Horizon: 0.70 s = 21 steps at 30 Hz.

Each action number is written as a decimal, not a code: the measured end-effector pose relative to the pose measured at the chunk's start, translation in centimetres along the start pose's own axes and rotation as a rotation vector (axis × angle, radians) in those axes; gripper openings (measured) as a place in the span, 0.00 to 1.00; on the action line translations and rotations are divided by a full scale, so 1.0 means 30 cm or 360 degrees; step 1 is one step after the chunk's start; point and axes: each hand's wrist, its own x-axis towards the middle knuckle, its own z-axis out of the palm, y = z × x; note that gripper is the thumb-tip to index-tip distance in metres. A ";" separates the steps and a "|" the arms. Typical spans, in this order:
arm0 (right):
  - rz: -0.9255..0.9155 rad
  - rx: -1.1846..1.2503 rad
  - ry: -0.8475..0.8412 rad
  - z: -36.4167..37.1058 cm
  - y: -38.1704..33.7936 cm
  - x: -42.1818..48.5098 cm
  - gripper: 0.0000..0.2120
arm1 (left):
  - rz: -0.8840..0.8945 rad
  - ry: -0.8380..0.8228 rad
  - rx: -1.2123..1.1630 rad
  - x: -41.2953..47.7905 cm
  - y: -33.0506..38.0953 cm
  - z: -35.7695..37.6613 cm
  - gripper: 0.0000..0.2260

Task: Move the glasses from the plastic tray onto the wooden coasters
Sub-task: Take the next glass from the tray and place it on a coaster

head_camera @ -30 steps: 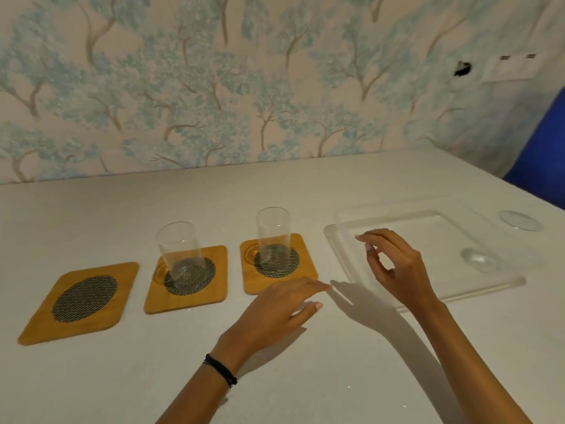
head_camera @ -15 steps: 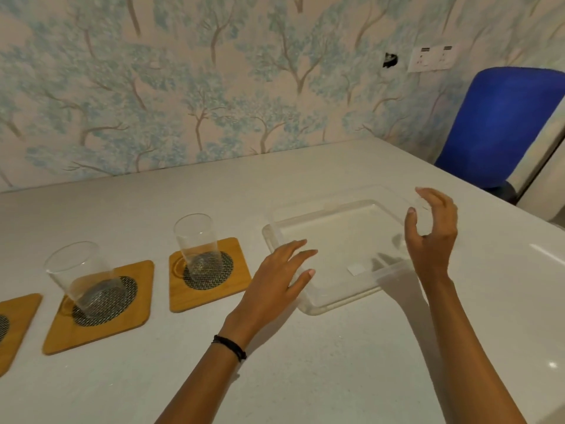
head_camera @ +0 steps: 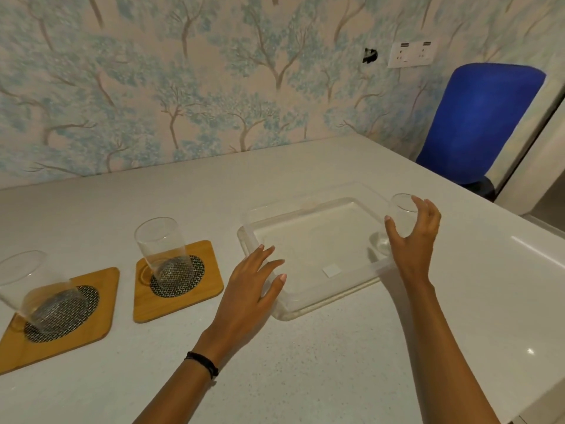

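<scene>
A clear plastic tray [head_camera: 308, 206] lies on the white table. One clear glass [head_camera: 403, 220] stands upright in its far right corner, and my right hand [head_camera: 412, 246] wraps around it, thumb on the left side and fingers behind. My left hand [head_camera: 250, 289] is spread open over the tray's near left corner and holds nothing. To the left lie two wooden coasters with dark woven centres: the nearer coaster [head_camera: 211, 283] carries an upright glass [head_camera: 162, 246], and the coaster at the frame's edge [head_camera: 101, 313] carries another glass [head_camera: 27, 289].
A blue chair [head_camera: 477, 123] stands past the table's far right corner. The table's right edge [head_camera: 538, 231] runs close to the tray. A patterned wall with a socket plate [head_camera: 412, 53] closes off the back.
The view has swung right, so the third coaster has left the frame. My right hand moved across the tray and closed around the glass. My left hand came to the tray's near left corner.
</scene>
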 end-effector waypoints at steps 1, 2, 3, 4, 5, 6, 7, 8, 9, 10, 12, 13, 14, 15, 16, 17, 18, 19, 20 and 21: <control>0.0022 0.0014 -0.0013 0.000 0.000 0.001 0.31 | -0.0004 -0.0003 -0.0002 -0.002 -0.003 0.002 0.22; 0.0049 0.0033 -0.0020 0.001 -0.001 0.002 0.33 | -0.0006 -0.0006 -0.0005 -0.005 -0.005 0.005 0.21; 0.0080 0.0048 -0.0029 0.002 -0.002 0.004 0.35 | -0.0007 -0.0011 -0.0010 -0.008 -0.006 0.007 0.20; 0.0108 0.0054 -0.0041 0.002 -0.003 0.004 0.36 | -0.0004 -0.0017 -0.0016 -0.011 -0.007 0.010 0.20; 0.0130 0.0050 -0.0051 0.002 -0.003 0.004 0.37 | 0.0004 -0.0023 -0.0025 -0.014 -0.007 0.011 0.19; 0.0147 0.0043 -0.0057 0.002 -0.003 0.004 0.38 | 0.0015 -0.0027 -0.0036 -0.015 -0.008 0.012 0.18; 0.0164 0.0038 -0.0062 0.001 -0.003 0.004 0.38 | 0.0027 -0.0027 -0.0043 -0.016 -0.008 0.012 0.17; 0.0182 0.0038 -0.0063 -0.001 -0.003 0.004 0.38 | 0.0035 -0.0026 -0.0046 -0.016 -0.008 0.012 0.16; 0.0200 0.0041 -0.0062 -0.002 -0.004 0.004 0.39 | 0.0040 -0.0025 -0.0046 -0.015 -0.009 0.011 0.16; 0.0215 0.0047 -0.0062 -0.002 -0.007 0.004 0.39 | 0.0042 -0.0024 -0.0045 -0.014 -0.010 0.011 0.16; 0.0223 0.0070 -0.0076 -0.003 -0.012 0.004 0.39 | 0.0046 -0.0021 -0.0047 -0.015 -0.012 0.012 0.16; 0.0220 0.0082 -0.0086 -0.004 -0.014 0.004 0.39 | 0.0051 -0.0021 -0.0052 -0.016 -0.014 0.012 0.16; 0.0218 0.0094 -0.0093 -0.005 -0.015 0.004 0.39 | 0.0054 -0.0022 -0.0059 -0.016 -0.014 0.014 0.16; 0.0217 0.0106 -0.0096 -0.007 -0.015 0.004 0.39 | 0.0055 -0.0022 -0.0065 -0.017 -0.014 0.015 0.16; 0.0219 0.0117 -0.0096 -0.009 -0.015 0.004 0.39 | 0.0054 -0.0021 -0.0069 -0.018 -0.015 0.015 0.15; 0.0221 0.0128 -0.0096 -0.012 -0.015 0.004 0.39 | 0.0052 -0.0020 -0.0071 -0.018 -0.015 0.016 0.15; 0.0222 0.0138 -0.0098 -0.014 -0.015 0.005 0.39 | 0.0050 -0.0016 -0.0076 -0.019 -0.014 0.017 0.15; 0.0224 0.0146 -0.0105 -0.016 -0.015 0.006 0.39 | 0.0048 -0.0011 -0.0083 -0.020 -0.014 0.019 0.15; 0.0228 0.0148 -0.0116 -0.017 -0.015 0.008 0.39 | 0.0043 -0.0009 -0.0090 -0.019 -0.013 0.021 0.15; 0.0234 0.0147 -0.0132 -0.019 -0.014 0.009 0.39 | 0.0038 -0.0008 -0.0097 -0.019 -0.014 0.022 0.15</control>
